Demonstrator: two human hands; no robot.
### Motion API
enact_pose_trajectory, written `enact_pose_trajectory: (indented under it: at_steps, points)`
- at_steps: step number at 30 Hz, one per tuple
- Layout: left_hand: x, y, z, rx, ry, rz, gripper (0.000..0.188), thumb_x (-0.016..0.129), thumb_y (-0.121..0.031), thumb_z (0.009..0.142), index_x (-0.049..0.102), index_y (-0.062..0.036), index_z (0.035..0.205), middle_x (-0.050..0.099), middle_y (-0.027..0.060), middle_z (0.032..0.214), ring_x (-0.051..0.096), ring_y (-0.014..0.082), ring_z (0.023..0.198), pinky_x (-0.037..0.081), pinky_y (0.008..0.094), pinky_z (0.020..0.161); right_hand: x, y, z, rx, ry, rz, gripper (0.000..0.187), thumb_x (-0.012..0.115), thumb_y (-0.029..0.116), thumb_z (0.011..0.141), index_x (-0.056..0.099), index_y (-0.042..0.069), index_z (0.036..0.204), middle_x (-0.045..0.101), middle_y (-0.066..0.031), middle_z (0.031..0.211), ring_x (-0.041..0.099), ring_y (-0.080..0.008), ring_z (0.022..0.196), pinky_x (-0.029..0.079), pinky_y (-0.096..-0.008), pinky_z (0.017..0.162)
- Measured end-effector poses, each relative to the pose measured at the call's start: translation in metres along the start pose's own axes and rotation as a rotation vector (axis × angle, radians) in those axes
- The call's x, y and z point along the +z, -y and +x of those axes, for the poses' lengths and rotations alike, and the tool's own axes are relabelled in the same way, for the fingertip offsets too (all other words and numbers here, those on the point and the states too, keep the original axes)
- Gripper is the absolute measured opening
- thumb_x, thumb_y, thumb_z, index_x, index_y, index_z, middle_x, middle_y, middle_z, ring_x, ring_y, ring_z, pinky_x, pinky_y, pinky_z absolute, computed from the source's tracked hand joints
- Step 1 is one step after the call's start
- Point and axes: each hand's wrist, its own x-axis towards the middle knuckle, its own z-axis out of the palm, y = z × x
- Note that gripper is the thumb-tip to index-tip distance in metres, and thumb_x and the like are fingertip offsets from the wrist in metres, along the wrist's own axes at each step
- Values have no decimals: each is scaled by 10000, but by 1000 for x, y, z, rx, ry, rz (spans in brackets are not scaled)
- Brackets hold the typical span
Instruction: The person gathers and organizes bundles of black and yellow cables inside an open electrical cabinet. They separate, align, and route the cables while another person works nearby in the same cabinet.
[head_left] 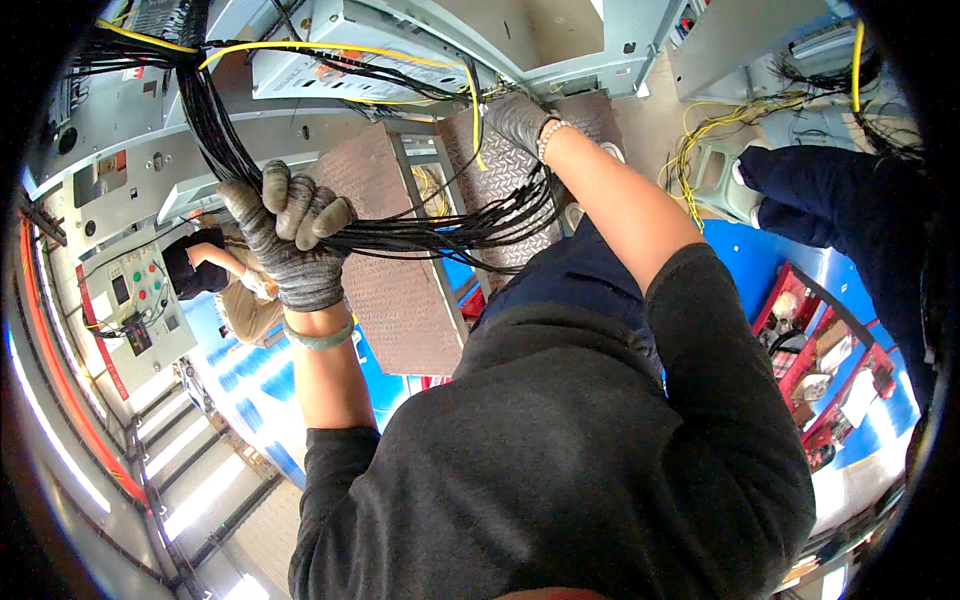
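A thick bundle of black cables (440,232) comes down from the upper left and bends through my left hand (290,225). That hand, in a grey knit glove, is wrapped round the bundle. From there the strands fan out to the right and curve up behind my right wrist. My right hand (516,122), also gloved, is raised at the open cabinet front. Its fingers look bent, but what they hold, if anything, is hidden. Just left of it hangs a yellow cable (474,110), which arches over from the upper left.
Grey metal cabinets (350,60) line the far side. A brown textured step platform (385,250) stands below the bundle. At right are a pale green stool (715,178), another person's dark-clothed legs (830,200) and a red tool rack (815,360). Another person (235,280) bends at left.
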Motion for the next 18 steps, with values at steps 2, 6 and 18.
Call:
enact_pose_trajectory:
  at_steps: [2,6,18]
  points:
    - [-2,0,1,-10,17,-22,404,534,-430,870,400,-113,659,324,-48,440,286,56,358,357,226,414,11,-9,-7,-77,1,2,440,379,405,878,611,101,1095,553,-145,1185,505,-302,1121,381,-359,947]
    - [0,3,4,-9,40,-24,402,548,-428,863,405,-116,654,339,-51,443,278,50,345,362,217,414,-9,-26,-37,-202,79,670,333,533,281,846,578,79,1107,604,-112,1071,560,-288,1002,415,-350,894]
    - [-10,-4,1,-48,66,37,398,500,-450,884,422,-104,704,287,-68,423,260,55,337,394,252,496,-55,-43,-98,-459,99,1954,186,571,109,841,552,8,997,585,-115,944,574,-259,939,475,-444,899]
